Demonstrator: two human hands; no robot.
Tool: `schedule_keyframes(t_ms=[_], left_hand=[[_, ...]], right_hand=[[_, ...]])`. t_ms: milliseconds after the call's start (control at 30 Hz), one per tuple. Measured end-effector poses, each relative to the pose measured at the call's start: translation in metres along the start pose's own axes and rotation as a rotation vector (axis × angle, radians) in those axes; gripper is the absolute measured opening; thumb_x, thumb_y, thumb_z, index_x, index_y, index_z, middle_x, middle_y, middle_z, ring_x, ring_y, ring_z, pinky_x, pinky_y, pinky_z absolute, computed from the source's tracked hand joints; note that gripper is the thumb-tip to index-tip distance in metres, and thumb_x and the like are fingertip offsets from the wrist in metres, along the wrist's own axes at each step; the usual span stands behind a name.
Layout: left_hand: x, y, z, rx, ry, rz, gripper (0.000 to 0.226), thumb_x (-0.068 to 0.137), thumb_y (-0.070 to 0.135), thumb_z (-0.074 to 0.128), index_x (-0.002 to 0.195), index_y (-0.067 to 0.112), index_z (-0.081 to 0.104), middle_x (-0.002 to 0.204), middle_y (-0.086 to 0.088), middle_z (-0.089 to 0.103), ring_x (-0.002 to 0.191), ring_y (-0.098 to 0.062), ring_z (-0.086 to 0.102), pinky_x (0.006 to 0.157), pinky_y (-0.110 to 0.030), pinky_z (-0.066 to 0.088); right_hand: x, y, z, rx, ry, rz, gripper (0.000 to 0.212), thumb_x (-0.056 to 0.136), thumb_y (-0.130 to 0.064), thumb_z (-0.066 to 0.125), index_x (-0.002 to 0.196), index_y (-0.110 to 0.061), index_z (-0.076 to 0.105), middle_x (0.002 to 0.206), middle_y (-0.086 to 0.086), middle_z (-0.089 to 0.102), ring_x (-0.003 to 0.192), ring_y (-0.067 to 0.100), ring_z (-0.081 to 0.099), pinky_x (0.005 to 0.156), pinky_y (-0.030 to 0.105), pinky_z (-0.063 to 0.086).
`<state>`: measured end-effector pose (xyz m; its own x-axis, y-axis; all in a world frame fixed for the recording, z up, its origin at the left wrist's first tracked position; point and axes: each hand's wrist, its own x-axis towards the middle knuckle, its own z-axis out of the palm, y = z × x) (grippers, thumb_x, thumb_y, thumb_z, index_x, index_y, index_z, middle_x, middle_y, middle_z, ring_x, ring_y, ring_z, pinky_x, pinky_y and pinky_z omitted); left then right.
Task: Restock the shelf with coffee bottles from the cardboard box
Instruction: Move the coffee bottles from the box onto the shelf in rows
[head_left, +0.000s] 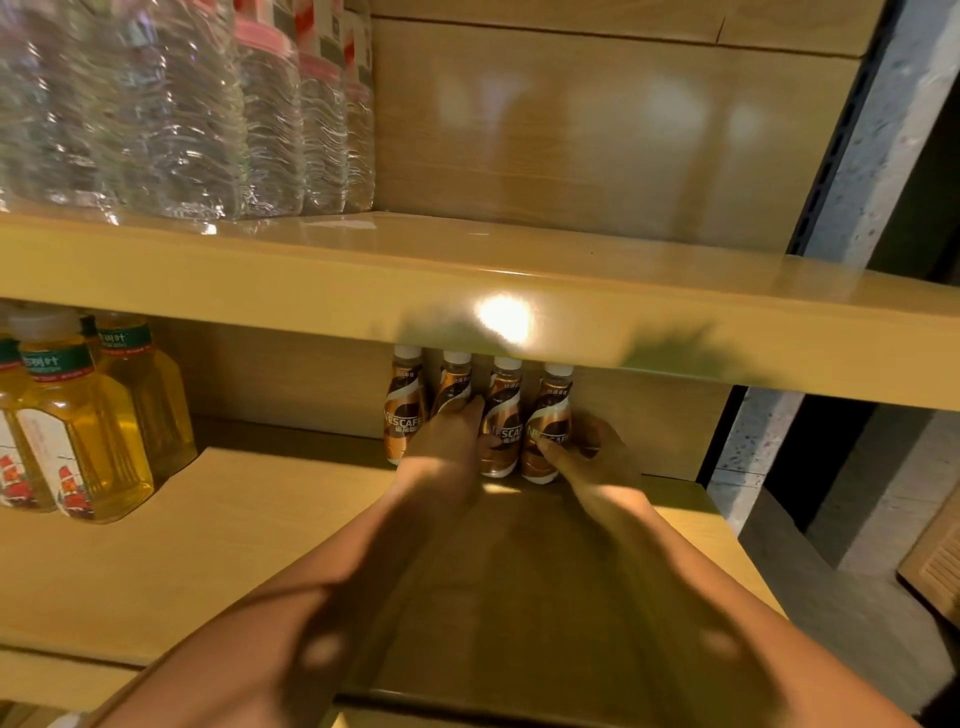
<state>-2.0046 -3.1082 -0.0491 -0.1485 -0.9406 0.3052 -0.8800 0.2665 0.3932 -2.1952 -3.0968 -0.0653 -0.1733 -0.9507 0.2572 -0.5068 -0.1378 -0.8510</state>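
Observation:
Several brown-and-white coffee bottles stand upright in a row at the back of the lower wooden shelf (260, 530). My left hand (449, 441) wraps the second coffee bottle (456, 384) from the left, hiding its lower half. Around the rightmost coffee bottle (548, 421) my right hand (592, 452) is closed, thumb across its label. The leftmost coffee bottle (404, 405) and the third coffee bottle (503, 415) stand untouched. The cardboard box is out of view.
Yellow drink bottles (88, 431) with green labels stand at the left of the same shelf. The upper shelf (467, 275) overhangs the coffee bottles' caps and carries clear water bottles (182, 114) at the left. A grey wall edge (753, 447) bounds the shelf on the right.

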Motion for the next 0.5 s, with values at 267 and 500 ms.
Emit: schedule_keyframes(t_ms=[267, 500], left_hand=[[-0.063, 0.006, -0.035, 0.237, -0.223, 0.002, 0.032, 0.099, 0.055, 0.053, 0.098, 0.024, 0.059, 0.100, 0.002, 0.066, 0.081, -0.010, 0.054, 0.076, -0.026, 0.045], [-0.137, 0.000, -0.059, 0.370, -0.099, 0.152, 0.094, 0.088, 0.073, 0.054, 0.160, 0.024, 0.019, 0.164, -0.007, 0.026, 0.153, -0.032, 0.019, 0.126, -0.055, 0.011]], right_hand=[[-0.060, -0.023, -0.026, -0.906, -0.198, 0.049, 0.063, 0.091, -0.077, 0.035, 0.081, -0.021, 0.062, 0.089, 0.001, 0.068, 0.087, 0.018, 0.064, 0.086, 0.035, 0.053], [-0.129, -0.040, -0.035, -0.963, -0.183, -0.084, 0.096, 0.086, -0.077, 0.040, 0.159, -0.020, 0.014, 0.166, 0.012, 0.018, 0.153, 0.033, 0.014, 0.125, 0.049, 0.015]])
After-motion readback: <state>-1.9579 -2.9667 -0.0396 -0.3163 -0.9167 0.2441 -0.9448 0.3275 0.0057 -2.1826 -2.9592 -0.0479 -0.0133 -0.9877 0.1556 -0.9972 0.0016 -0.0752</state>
